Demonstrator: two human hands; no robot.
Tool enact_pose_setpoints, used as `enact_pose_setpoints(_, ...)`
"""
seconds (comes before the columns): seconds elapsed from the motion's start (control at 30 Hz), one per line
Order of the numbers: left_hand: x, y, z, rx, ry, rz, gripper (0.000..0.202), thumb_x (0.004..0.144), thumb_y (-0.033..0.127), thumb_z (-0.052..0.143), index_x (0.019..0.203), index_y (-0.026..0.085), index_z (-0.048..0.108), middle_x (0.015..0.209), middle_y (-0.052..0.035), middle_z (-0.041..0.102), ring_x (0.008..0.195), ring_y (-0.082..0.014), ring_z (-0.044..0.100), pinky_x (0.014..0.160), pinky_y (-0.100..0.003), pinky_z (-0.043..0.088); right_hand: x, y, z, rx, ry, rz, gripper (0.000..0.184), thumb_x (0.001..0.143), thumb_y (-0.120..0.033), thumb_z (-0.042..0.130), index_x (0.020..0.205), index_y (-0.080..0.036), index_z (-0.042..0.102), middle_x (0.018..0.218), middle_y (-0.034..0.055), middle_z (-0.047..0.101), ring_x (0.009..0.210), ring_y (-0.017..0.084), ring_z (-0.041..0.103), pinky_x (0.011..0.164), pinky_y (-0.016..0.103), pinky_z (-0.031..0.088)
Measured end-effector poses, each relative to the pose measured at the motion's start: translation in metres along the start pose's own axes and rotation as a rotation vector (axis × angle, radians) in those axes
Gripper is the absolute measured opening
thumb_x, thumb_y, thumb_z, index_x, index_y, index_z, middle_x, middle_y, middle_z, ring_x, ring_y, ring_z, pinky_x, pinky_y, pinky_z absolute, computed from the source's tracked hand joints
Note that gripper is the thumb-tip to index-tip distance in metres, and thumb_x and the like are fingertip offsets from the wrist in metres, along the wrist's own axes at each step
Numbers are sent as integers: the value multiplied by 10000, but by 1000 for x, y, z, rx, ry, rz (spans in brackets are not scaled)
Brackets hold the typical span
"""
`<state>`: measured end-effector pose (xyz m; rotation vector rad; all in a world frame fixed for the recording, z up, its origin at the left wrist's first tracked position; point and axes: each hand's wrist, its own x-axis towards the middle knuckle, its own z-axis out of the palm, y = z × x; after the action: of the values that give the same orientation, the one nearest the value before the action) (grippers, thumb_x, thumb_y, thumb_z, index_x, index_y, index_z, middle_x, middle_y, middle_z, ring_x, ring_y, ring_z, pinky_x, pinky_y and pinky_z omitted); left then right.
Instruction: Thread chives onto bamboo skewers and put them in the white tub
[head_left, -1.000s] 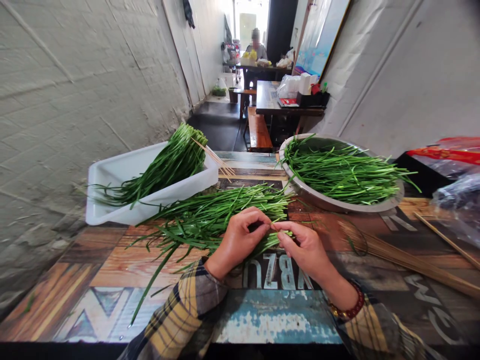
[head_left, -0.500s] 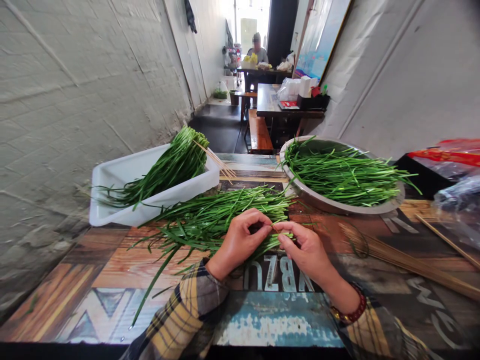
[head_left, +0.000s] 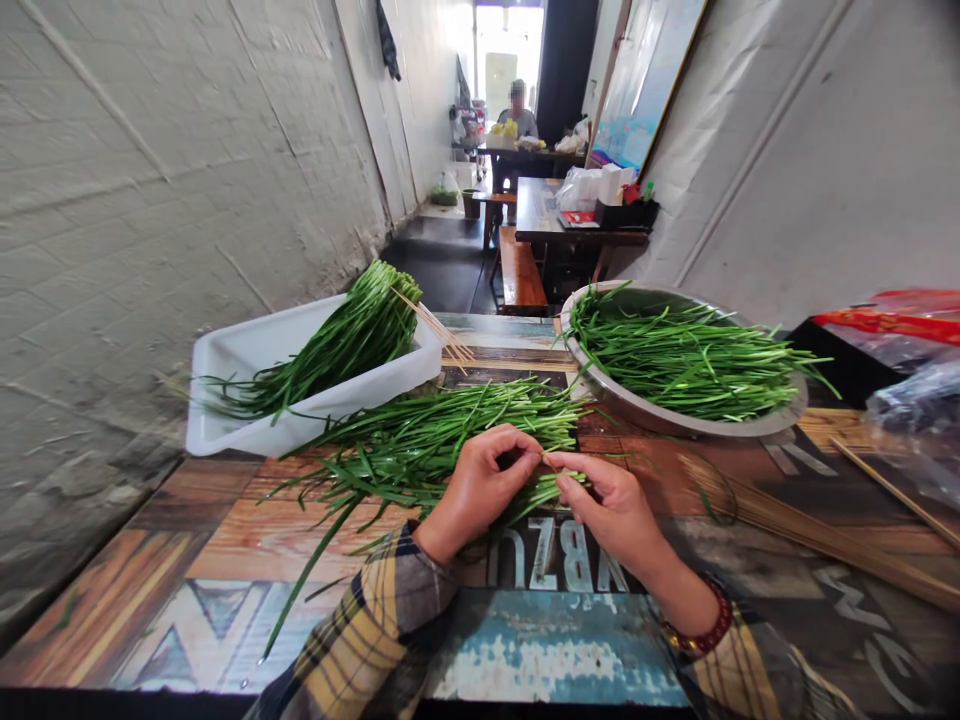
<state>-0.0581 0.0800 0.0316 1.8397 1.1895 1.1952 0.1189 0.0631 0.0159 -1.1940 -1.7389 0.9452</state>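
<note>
My left hand [head_left: 480, 485] and my right hand [head_left: 611, 505] meet fingertip to fingertip over a loose pile of green chives [head_left: 420, 435] on the painted wooden table [head_left: 225, 540]. Both hands are closed in a pinch on chive stalks at the pile's near right end. What looks like a thin bamboo skewer tip shows between the fingertips; I cannot be sure. A white plastic tray [head_left: 240, 355] at the left holds skewered chive bundles [head_left: 337, 340]. A metal basin [head_left: 675, 415] at the right is heaped with chives.
Bamboo skewers [head_left: 810, 535] lie on the table at the right, beside plastic bags [head_left: 915, 410]. A brick wall runs along the left. Further back stand a bench [head_left: 517, 275] and tables, and a person sits at the far end.
The view has tilted slightly, so everything sits a little lower in the frame. My hands keep pinching at the same spot with only small finger movements.
</note>
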Motion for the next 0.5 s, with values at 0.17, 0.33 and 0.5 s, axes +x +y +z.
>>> enact_pose_setpoints(0.17, 0, 1, 0, -2, -1, 15, 126, 825, 177, 600, 721, 156, 669, 715, -24, 666, 676, -129, 590, 654, -231, 445, 0, 1, 1, -3, 4, 1, 277, 842, -280, 540, 1029, -171, 713, 792, 59, 722, 737, 191, 679, 569, 258, 525)
enact_pose_setpoints(0.33, 0, 1, -1, -15, 0, 39, 135, 833, 166, 599, 716, 152, 665, 721, -21, 666, 688, -123, 594, 672, -228, 446, 0, 1, 2, 6, 13, 8, 274, 836, -281, 541, 1019, -163, 708, 826, 64, 726, 785, 200, 681, 580, 255, 520)
enact_pose_setpoints(0.5, 0, 0, 0, -12, -10, 61, 123, 827, 133, 597, 728, 153, 666, 732, -17, 660, 703, -121, 592, 679, -227, 442, 0, 0, 2, 9, 0, 27, 279, 835, -285, 535, 1021, -157, 698, 772, 55, 706, 757, 195, 669, 545, 244, 490)
